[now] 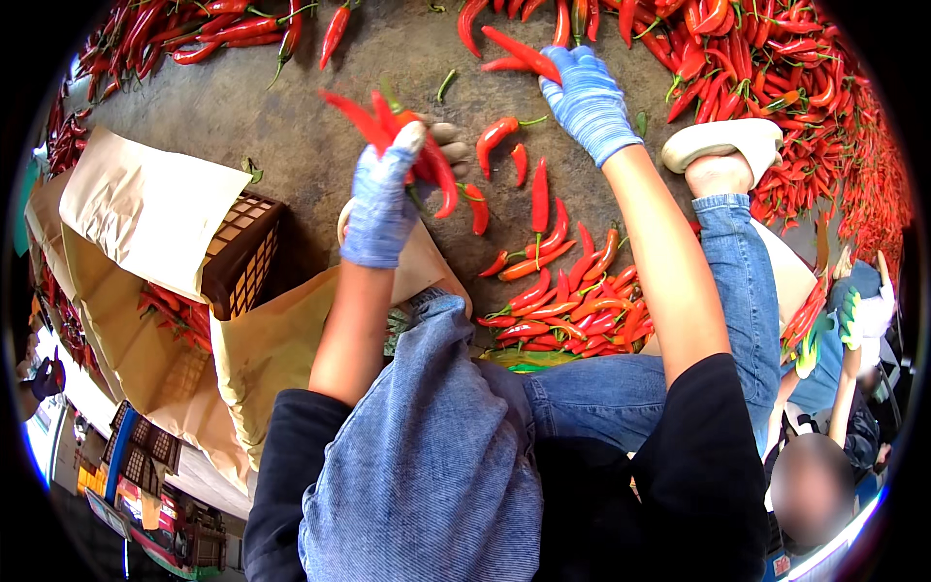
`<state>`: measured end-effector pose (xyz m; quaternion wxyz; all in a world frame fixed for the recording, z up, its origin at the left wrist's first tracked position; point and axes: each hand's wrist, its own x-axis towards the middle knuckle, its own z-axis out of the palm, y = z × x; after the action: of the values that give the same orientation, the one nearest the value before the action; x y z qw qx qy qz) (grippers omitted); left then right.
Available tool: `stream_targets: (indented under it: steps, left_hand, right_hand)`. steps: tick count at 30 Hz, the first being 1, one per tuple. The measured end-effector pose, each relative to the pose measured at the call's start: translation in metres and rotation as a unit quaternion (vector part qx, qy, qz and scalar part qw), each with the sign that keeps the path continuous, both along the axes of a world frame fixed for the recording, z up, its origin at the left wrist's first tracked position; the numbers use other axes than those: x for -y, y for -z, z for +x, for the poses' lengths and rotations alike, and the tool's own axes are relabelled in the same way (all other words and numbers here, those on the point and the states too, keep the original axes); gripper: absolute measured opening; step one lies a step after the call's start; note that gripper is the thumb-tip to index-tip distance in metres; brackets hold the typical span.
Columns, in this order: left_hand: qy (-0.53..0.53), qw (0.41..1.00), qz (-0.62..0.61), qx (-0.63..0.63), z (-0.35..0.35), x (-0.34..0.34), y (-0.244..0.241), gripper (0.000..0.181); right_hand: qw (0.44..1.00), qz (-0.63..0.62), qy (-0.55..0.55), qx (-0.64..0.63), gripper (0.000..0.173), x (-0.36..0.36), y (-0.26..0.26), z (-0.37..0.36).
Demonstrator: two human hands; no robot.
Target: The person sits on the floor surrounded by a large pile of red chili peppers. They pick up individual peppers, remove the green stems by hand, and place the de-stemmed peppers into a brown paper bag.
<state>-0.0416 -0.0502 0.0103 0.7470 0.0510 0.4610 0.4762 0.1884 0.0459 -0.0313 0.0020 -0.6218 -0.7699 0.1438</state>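
Observation:
My left hand (396,178), in a blue knit glove with grey fingertips, grips several red chilli peppers (437,169) that point out past the thumb and fingers. Further forward, my right hand (590,98), in a matching glove, has its fingers around a long red chilli (520,52); a second chilli shows just under it. Between the hands a bent red chilli with a green stem (496,142) and a short broken piece (519,164) lie on the concrete floor (291,109). A pile of red chillies (574,313) sits between my legs.
On the left stands a brown plastic crate (244,254) lined with brown paper (153,211), with chillies (178,316) inside. A large chilli heap (807,94) spreads at the right, by my shoe (724,142). More chillies (218,29) lie far left. A gloved co-worker (844,349) holds chillies at right.

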Motion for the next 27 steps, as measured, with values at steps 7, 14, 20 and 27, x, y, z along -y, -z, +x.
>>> stream_targets:
  steps: [7,14,20,27]
  left_hand:
    - [0.232,0.912,0.043,-0.335,0.012,0.017,0.036,0.023]
    - [0.236,0.97,-0.056,0.027,0.046,0.046,0.018,0.027]
    - [0.146,0.984,0.007,-0.103,0.005,0.029,-0.071,0.028]
    - [-0.131,0.725,0.068,-0.673,-0.195,0.064,-0.2,0.04]
  right_hand:
    - [0.966,-0.107,-0.231,-0.038,0.035,0.1,-0.025,0.007]
    - [0.938,-0.33,-0.064,-0.09,0.039,0.175,-0.056,0.1]
    - [0.514,-0.561,0.325,-0.561,0.046,0.153,-0.062,0.078]
    - [0.425,-0.543,0.305,-0.656,0.041,0.125,-0.058,0.021]
